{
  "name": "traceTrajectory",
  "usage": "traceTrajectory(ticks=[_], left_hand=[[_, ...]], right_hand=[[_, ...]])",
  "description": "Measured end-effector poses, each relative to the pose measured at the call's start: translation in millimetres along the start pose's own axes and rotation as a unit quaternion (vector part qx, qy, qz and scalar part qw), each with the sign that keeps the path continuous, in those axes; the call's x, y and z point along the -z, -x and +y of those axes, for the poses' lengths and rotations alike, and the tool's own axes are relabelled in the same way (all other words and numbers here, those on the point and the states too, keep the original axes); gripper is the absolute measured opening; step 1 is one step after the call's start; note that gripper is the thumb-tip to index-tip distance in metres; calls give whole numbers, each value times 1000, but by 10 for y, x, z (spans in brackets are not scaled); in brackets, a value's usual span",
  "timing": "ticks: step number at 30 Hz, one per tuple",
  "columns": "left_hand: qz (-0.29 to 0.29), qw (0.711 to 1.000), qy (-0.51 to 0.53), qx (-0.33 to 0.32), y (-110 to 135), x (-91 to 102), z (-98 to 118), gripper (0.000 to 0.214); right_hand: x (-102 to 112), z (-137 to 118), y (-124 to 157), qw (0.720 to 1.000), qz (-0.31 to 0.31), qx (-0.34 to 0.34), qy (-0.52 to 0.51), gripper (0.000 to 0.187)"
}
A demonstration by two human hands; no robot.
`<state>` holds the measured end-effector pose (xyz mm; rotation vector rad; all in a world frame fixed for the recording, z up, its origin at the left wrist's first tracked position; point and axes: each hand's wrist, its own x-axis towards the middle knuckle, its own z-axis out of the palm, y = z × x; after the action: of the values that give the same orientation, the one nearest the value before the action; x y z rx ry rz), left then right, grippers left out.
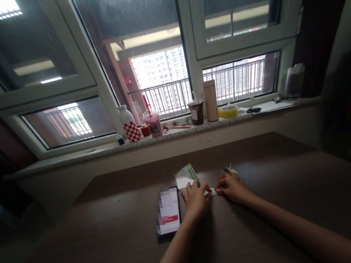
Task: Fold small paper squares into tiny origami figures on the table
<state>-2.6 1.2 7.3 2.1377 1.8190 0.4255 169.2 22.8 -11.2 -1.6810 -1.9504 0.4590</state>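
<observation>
A small flat white piece (213, 192), perhaps paper, lies low over the brown table between my hands. My left hand (196, 199) has some fingers spread on the table, while its thumb side holds the left end of the piece. On the other end, my right hand (235, 188) is closed in a pinch. Beyond my left fingertips is a green and white card or packet (186, 176), partly covered by them. A small crumpled thing with green and white parts (232, 170) sits just past my right knuckles; its kind is unclear.
Left of my left hand lies a phone (169, 214) with its screen lit. On the windowsill behind the table (109, 215) stand a checkered bottle (129, 123), a pink cup with straw (152, 123), a dark drink cup (196, 112), a tan flask (211, 100), yellow tape (228, 111) and scissors (253, 110).
</observation>
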Motion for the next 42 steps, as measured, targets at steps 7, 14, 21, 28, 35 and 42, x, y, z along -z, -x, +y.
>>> traceTrajectory(ticks=[7,14,21,28,35,42], left_hand=[[-1,1000,-3,-2,26,-1,-46,22],[51,998,-10,-29,106,-78,-43,25],[97,994,11,-49,123,-122,-36,27],[141,988,47,-41,119,-111,-10,26],[146,988,47,-30,138,-79,10,21],[120,992,24,-18,161,-52,23,22]], right_hand=[[1,18,-3,1000,-6,27,5,12],[-33,82,13,998,0,55,-8,18],[-66,196,35,992,30,116,-29,19],[-81,175,55,989,64,129,-17,11],[-67,146,86,987,79,141,3,12],[-9,138,96,981,20,180,-63,17]])
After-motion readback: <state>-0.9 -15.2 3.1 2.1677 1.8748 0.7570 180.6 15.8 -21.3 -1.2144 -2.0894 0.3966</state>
